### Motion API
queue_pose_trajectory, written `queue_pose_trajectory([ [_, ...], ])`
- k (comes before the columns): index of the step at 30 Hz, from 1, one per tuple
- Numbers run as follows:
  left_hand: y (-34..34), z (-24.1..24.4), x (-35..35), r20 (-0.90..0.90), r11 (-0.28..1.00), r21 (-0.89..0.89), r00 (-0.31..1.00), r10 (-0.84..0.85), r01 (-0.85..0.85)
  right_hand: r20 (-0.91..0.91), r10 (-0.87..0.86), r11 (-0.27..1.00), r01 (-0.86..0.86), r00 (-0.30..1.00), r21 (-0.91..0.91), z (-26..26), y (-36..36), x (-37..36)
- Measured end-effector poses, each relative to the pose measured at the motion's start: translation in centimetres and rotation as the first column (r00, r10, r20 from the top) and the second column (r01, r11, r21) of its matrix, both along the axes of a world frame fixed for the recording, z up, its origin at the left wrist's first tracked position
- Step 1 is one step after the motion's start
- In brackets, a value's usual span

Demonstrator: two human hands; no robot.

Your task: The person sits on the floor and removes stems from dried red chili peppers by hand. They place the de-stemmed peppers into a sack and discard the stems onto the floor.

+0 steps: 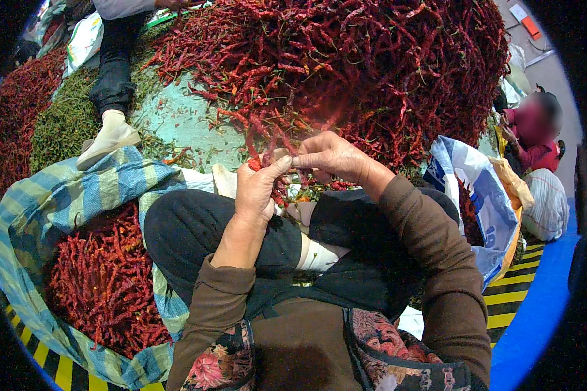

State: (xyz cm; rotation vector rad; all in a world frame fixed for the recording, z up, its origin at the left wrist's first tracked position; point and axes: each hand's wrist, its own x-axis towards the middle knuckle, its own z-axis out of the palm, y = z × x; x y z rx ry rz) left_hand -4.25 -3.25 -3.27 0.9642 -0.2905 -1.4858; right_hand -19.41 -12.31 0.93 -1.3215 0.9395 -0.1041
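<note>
My left hand (259, 185) is closed around several wrinkled red chili peppers (254, 163), whose ends stick out above and below the fist. Thumb and forefinger of my right hand (335, 157) pinch together against the left thumb, at the end of a red chili pepper (284, 141); the pinched part is hidden. Just beyond both hands rises a large heap of red chili peppers (352, 63), many with green stems. At my left knee, a blue-and-green checked woven sack (73, 195) lies open with its rim rolled down, holding red chili peppers (102, 283).
A white-and-blue sack (494, 210) stands open at my right knee with chilies inside. Green stems (68, 117) are piled at left, near another person's shoe (108, 137). A person in red (533, 127) sits at far right. Yellow-and-black striping (511, 293) borders a blue floor strip (543, 298).
</note>
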Motion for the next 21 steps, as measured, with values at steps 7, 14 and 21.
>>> queue_pose_trajectory([
  [7,0.2,0.6,-0.1,0.081,0.976,-0.069,0.977,-0.199,0.204,0.041,-0.127,0.992,0.126,0.991,0.025,-0.1,0.6,0.1],
  [14,0.3,0.1,-0.4,0.280,0.990,-0.021,0.951,-0.127,0.138,0.000,-0.200,0.967,0.197,0.980,-0.162,-0.7,1.4,0.8],
  [21,0.1,-0.2,-0.2,0.144,0.997,-0.022,0.987,0.071,-0.069,-0.027,-0.112,0.992,0.113,0.993,0.057,0.9,1.2,-0.6],
])
